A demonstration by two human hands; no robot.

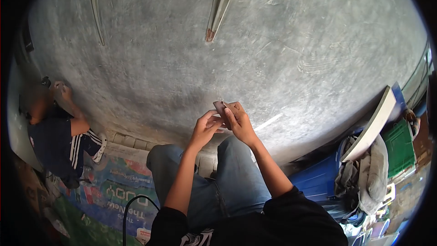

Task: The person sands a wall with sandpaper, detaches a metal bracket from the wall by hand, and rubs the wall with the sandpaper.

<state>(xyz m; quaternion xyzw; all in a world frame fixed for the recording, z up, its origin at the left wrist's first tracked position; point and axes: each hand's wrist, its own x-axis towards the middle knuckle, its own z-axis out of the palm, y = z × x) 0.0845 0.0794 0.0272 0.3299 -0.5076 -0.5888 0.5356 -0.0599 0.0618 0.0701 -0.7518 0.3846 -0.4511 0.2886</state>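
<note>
Above my knees, in front of the grey wall, I hold a small folded brown-grey sheet that looks like sandpaper (220, 108). My right hand (238, 121) grips its right side, with the thumb pressed on the near face. My left hand (207, 127) is at its lower left edge, fingers curled and touching it. Part of the sheet is hidden behind my fingers.
The grey wall (150, 73) fills the view ahead, with a metal bracket (221, 7) jutting from it above my hands. A co-worker (57, 132) crouches at the left by the wall. A printed banner (123, 191) covers the floor; a blue bin (314, 175) stands right.
</note>
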